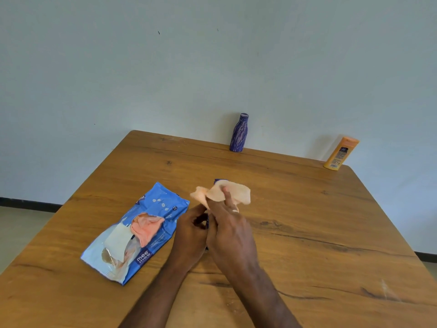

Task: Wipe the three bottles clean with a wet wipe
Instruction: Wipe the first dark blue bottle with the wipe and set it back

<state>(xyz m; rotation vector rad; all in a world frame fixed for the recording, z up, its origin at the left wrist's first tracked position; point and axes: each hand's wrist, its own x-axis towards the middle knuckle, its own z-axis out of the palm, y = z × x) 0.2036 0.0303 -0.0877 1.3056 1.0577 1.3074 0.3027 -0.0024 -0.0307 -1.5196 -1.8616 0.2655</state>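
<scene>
Wiping step, first bottle it seems: left hand (189,235) grip curls round a mostly hidden blue bottle (218,181) above the worktop (307,221), right hand (230,230) fingers pressing the wet wipe (227,194) over its top (next probably rubbing downward).

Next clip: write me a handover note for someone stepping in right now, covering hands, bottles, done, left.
Left hand grips the lower part of a dark blue bottle.
Right hand presses the wipe round its top.
Purple bottle and orange bottle stand upright at the table's far edge.
Wipe pack lies open on the left.
Done: wipe taken, wiping under way. Left: cannot tell which are clean.
</scene>
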